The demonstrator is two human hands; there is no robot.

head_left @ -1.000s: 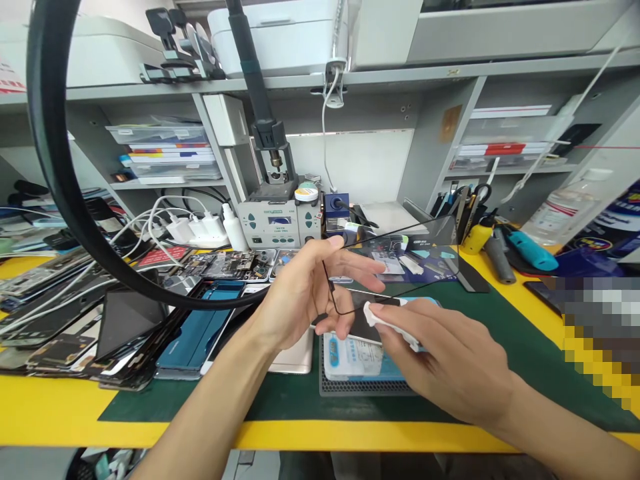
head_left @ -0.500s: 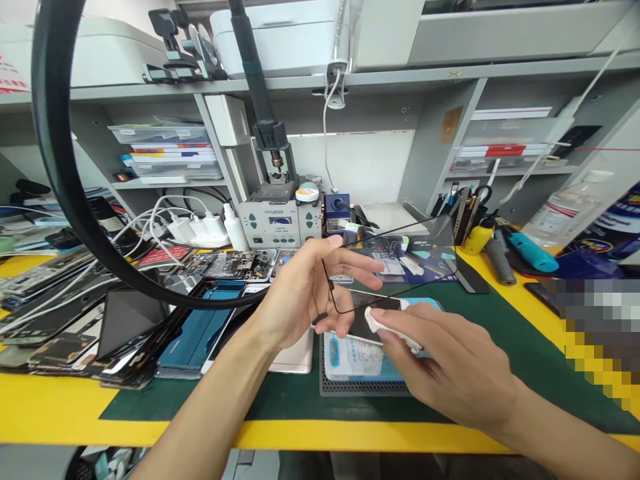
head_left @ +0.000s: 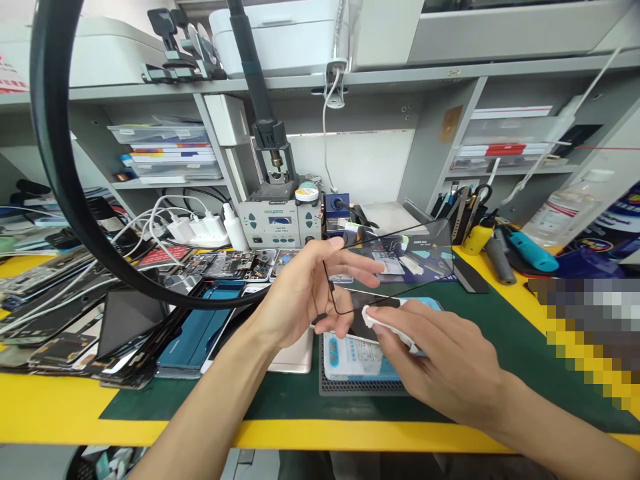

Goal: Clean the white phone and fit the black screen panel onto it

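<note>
My left hand (head_left: 300,293) holds up a clear, black-edged glass panel (head_left: 420,257), the size of a phone screen, by its left end between thumb and fingers. In my right hand (head_left: 450,360) is a folded white tissue (head_left: 369,316), pinched between thumb and fingers near the panel's lower edge. I cannot tell whether the tissue touches the glass. Below the hands, a dark-screened phone (head_left: 361,327) with a white frame lies on a blue and white pad (head_left: 350,363). The right hand hides part of both.
Several phones and phone parts (head_left: 185,327) are piled at the left. A hot-air station (head_left: 280,223) stands behind. A black hose (head_left: 43,133) loops across the left side. Tools in a holder (head_left: 465,213), a yellow bottle (head_left: 479,233) and a clear bottle (head_left: 557,207) are at the right.
My right hand has shifted slightly left with the tissue. The left hand and the glass panel are almost still.
</note>
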